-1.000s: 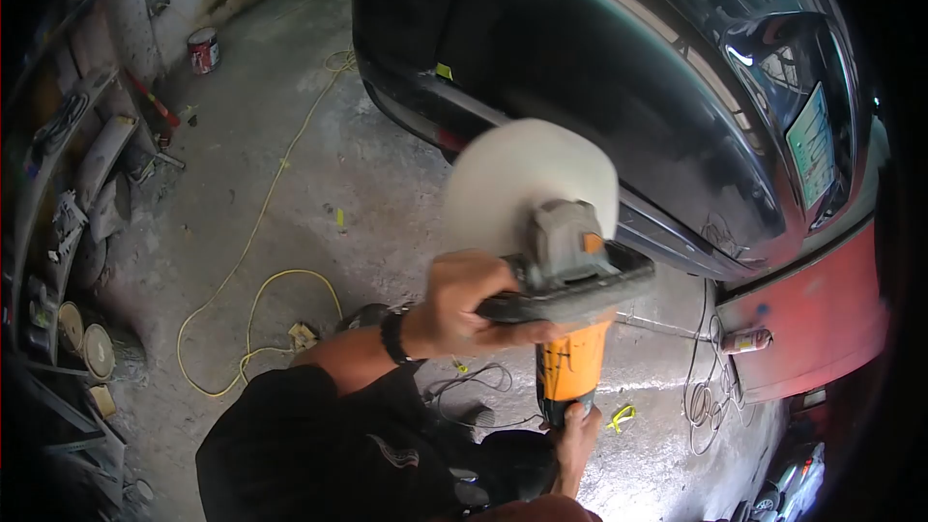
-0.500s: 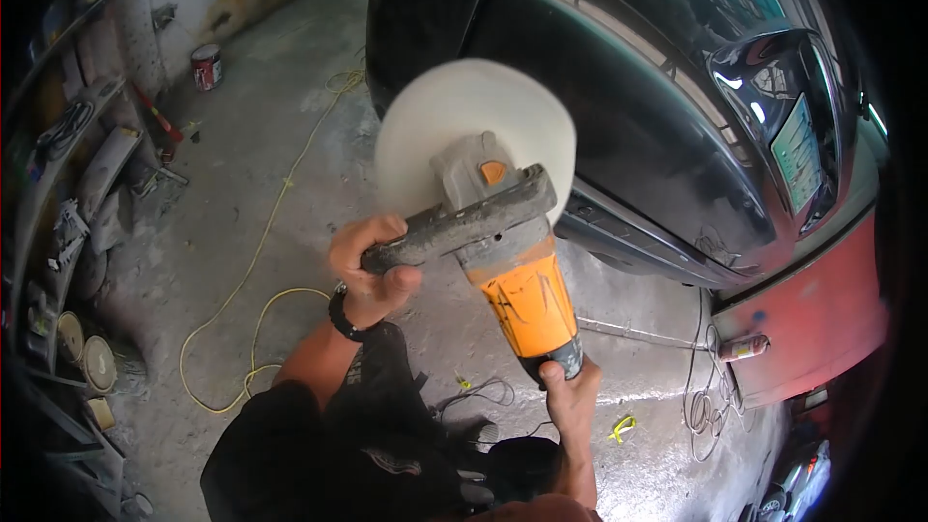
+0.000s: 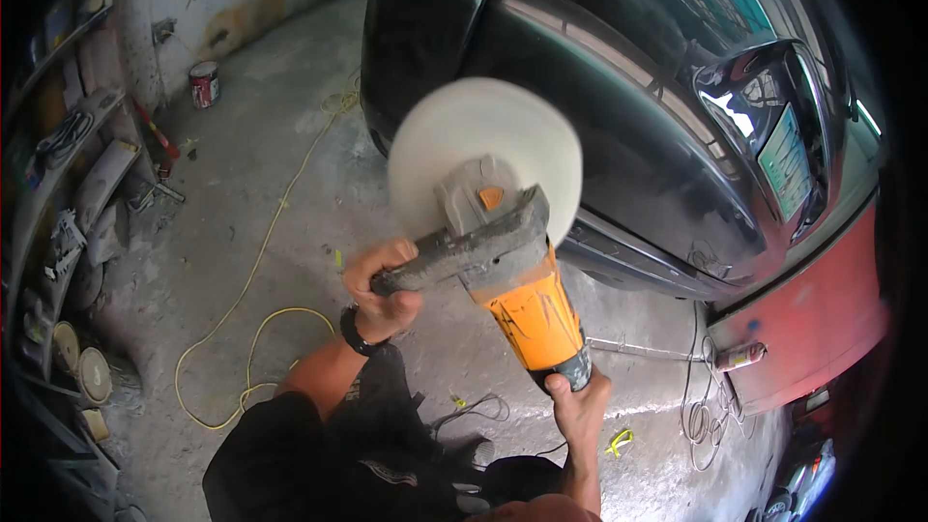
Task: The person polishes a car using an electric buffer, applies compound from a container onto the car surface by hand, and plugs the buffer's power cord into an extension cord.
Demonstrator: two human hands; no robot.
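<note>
An orange and grey polisher (image 3: 535,317) is held in both hands before the side of a black car (image 3: 619,106). My left hand (image 3: 385,292), with a black band at the wrist, is closed round its dark side handle (image 3: 435,256). My right hand (image 3: 583,406) grips the rear end of the orange body. On the polisher's head a round white pad (image 3: 483,126) looks smeared, as if spinning. The pad overlaps the car's lower panel in view; whether it touches the paint I cannot tell.
A yellow cord (image 3: 256,275) loops over the concrete floor at left. Shelves with tools (image 3: 58,222) and a paint can (image 3: 204,85) stand beyond it. A red panel (image 3: 812,314), a bottle (image 3: 741,357) and coiled cables (image 3: 703,416) lie at right.
Both hands and the polisher have shifted slightly down and to the right in view. The grip is the same, and the car appears slightly shifted as well.
</note>
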